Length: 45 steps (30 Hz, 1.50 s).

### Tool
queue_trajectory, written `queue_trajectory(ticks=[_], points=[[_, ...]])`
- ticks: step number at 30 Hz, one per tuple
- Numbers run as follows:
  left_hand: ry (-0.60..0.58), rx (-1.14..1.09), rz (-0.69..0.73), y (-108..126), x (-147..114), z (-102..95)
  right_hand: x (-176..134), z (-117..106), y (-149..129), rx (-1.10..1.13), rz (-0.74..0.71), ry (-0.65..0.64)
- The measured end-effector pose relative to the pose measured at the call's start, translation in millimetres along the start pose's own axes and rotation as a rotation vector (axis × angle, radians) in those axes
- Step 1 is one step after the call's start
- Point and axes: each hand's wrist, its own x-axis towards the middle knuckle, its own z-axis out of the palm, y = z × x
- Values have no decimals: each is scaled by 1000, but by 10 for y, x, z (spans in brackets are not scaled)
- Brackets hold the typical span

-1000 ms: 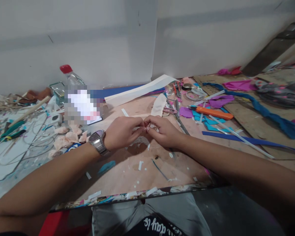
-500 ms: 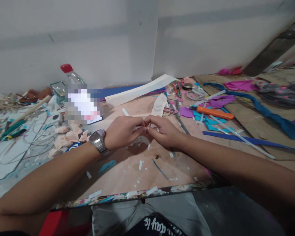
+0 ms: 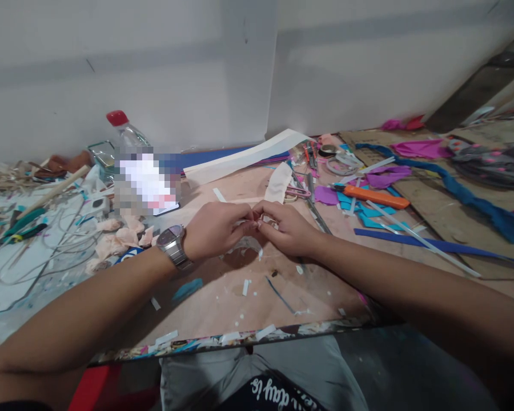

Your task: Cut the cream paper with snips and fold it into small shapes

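Note:
Over the middle of the table my left hand [image 3: 216, 229] and my right hand [image 3: 288, 229] meet, thumbs and forefingers pinched together at the tips. A small pale bit shows between the fingertips, too small and too covered to name. Just beyond my right hand lies a cream-coloured curved paper piece [image 3: 279, 182], with a pink-handled pair of scissors [image 3: 298, 192] beside it. Under the hands the wooden tabletop [image 3: 231, 285] carries small white scraps and a blue smear. A metal wristwatch [image 3: 172, 245] is on my left wrist.
A lit phone [image 3: 148, 180] leans against a red-capped bottle [image 3: 117, 119] at the back left. Crumpled peach paper [image 3: 119, 242] and green-handled pliers [image 3: 23, 222] lie left. An orange cutter [image 3: 374, 196], a blue strip [image 3: 437, 245] and coloured paper scraps spread on the right.
Both hands stay pinched together in the same place, with hardly any finger movement. The whole view has shifted very slightly.

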Motion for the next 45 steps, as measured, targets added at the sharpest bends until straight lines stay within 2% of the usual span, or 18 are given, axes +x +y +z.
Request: queue_trajectory(ticks=[45], points=[[-11, 4, 9, 4, -3, 17, -11, 7, 32, 16, 27, -52]])
